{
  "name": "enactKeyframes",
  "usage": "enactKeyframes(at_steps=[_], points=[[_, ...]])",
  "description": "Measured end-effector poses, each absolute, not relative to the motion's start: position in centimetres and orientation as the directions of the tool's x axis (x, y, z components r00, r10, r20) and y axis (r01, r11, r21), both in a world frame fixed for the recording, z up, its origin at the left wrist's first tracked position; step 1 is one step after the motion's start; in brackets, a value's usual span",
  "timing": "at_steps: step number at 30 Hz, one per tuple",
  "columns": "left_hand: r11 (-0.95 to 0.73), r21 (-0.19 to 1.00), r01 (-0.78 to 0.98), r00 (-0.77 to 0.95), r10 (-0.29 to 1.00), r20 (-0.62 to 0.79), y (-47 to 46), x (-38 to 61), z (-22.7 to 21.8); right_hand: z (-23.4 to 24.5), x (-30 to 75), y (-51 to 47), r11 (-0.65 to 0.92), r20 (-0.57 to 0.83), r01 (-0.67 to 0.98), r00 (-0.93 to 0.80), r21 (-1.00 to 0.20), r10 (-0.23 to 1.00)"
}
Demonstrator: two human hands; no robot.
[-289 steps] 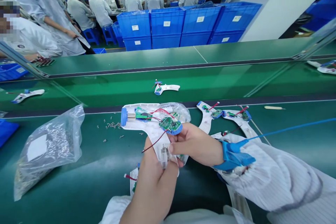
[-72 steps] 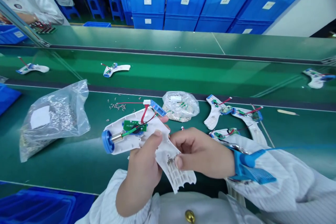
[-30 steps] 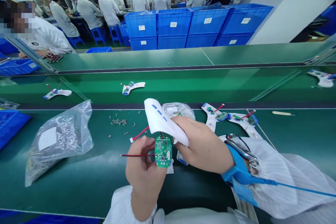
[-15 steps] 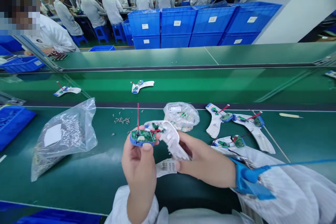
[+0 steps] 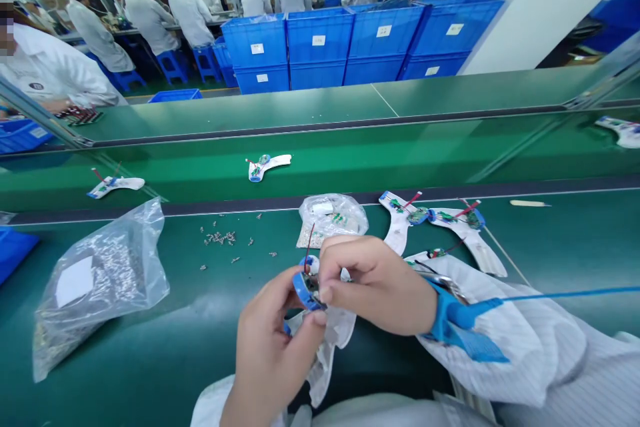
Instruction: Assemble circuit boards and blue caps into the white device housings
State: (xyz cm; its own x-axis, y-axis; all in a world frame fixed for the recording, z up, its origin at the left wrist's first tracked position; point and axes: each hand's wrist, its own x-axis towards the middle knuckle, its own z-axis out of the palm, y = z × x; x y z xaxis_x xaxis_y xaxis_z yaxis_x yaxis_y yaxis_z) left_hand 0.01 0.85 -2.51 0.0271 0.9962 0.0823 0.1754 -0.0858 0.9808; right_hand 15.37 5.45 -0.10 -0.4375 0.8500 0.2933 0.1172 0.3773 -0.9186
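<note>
My left hand point(image 5: 273, 333) is closed on a blue-rimmed circuit board point(image 5: 303, 288), its thumb along the near edge. A thin red wire point(image 5: 311, 243) sticks up from this part. Below it, a curved white plastic housing point(image 5: 324, 367) hangs tilted between my hands; its join to the board is hidden. My right hand point(image 5: 375, 283) pinches at the board's right end, and whatever lies between its fingertips cannot be made out. A blue wrist strap point(image 5: 457, 327) circles my right wrist. Under my right forearm, another white housing with a board point(image 5: 425, 259) is partly covered.
Loose screws point(image 5: 220, 238) lie beyond my left hand. A large bag of screws point(image 5: 107, 280) sits at left, a smaller bag of parts point(image 5: 333, 213) ahead. Housings with boards point(image 5: 397, 233) lie at right, near a thin pale tool point(image 5: 529, 203). Another housing point(image 5: 267, 165) rests on the green belt.
The board in my left hand has turned from flat to tilted on edge. My right hand has moved from the white housing to a pinch at the board. The housing now hangs lower.
</note>
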Motion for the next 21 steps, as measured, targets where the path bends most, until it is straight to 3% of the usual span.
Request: enactKeyframes(at_steps=[2, 6, 8, 12, 16, 21], points=[[0.001, 0.998, -0.062, 0.016, 1.000, 0.000, 1.2, 0.0, -3.0, -0.2, 16.4, 6.2, 0.385, 0.305, 0.137, -0.398, -0.913, 0.865], [0.075, 0.932, -0.354, 0.000, 0.997, -0.081, 1.9, -0.2, -4.1, -0.6, 18.0, 7.2, 0.368, 0.331, 0.401, -0.162, -0.839, 0.930], [0.116, 0.899, -0.422, 0.057, 0.993, -0.101, 2.2, -0.2, -4.4, -0.8, 17.9, 7.0, 0.465, 0.400, 0.383, -0.240, -0.798, 0.884], [0.207, 0.822, -0.531, 0.117, 0.978, -0.171, 2.6, -0.1, -4.0, -1.3, 16.8, 6.1, 0.645, 0.487, 0.130, -0.549, -0.753, 0.679], [0.251, 0.767, -0.590, 0.125, 0.967, -0.221, 2.7, -0.1, -3.6, -1.5, 16.4, 6.0, 0.603, 0.452, 0.043, -0.620, -0.796, 0.641], [0.259, 0.753, -0.605, 0.152, 0.966, -0.210, 2.8, 0.0, -3.5, -1.5, 16.8, 6.5, 0.526, 0.369, 0.060, -0.645, -0.849, 0.669]])
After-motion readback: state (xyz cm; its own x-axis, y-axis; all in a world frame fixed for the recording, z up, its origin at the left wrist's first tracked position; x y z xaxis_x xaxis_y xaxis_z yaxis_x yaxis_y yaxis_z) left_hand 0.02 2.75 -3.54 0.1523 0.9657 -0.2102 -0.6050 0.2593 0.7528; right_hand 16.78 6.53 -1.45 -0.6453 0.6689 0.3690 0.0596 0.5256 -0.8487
